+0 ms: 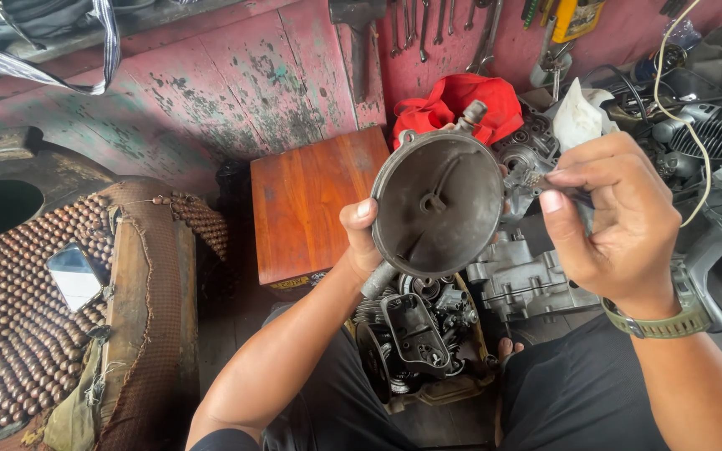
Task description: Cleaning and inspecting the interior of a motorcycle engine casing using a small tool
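"What was the person doing at that point?"

"The left hand (359,238) held a round grey metal cover (438,205) up at chest height, hollow side toward the camera, its fingers wrapped round the left rim. The right hand (616,221) had its fingers pinched together on a thin dark tool (563,190), whose tip met the cover's right edge by a small fitting (521,178)."

"So which step was it?"

"It looked like cleaning or picking at that fitting on the rim. A next move would probably have called for a steady left grip and fine pressure from the tool, since the tip sat on a small part."

"What lay under the hands?"

"An engine block (415,338) rested between the knees, with a silver crankcase half (521,280) just beside it on the floor."

"Any packages or labels?"

"A yellow container (577,17) hung by the pink wall at the top right, and a yellow-and-black label strip (290,283) showed on the lower edge of a reddish wooden box (311,200). A red cloth (453,102) lay behind the cover."
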